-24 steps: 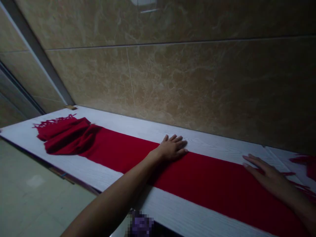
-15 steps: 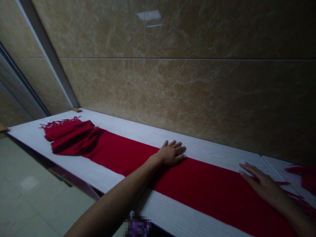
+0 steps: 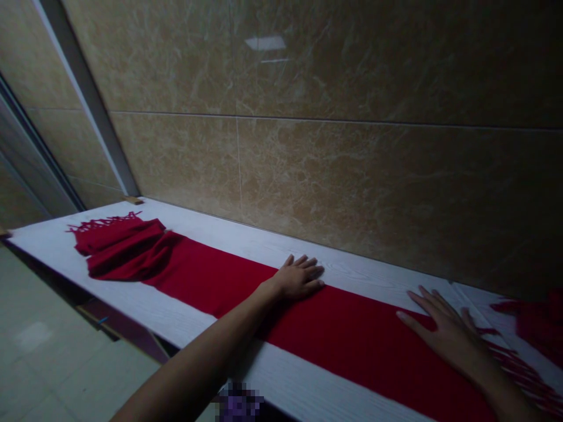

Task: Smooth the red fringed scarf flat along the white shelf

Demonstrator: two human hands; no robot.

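Observation:
A long red scarf (image 3: 352,328) lies stretched along a white board (image 3: 308,387). Its far left end (image 3: 118,249) is bunched in folds, with a fringe showing. My left hand (image 3: 299,275) rests flat and open on the scarf's far edge near the middle. My right hand (image 3: 442,328) lies flat on the scarf further right, fingers spread, close to a fringed end (image 3: 519,363).
A tan marble-tiled wall (image 3: 329,164) rises directly behind the board. More red cloth (image 3: 536,328) lies at the far right on the board. A pale tiled floor (image 3: 44,363) lies below the board's left side, with a dark frame (image 3: 127,328) under it.
The view has shifted a little. My right hand has slid slightly left along the scarf with its fingers spread wider. My left hand stays flat in about the same spot.

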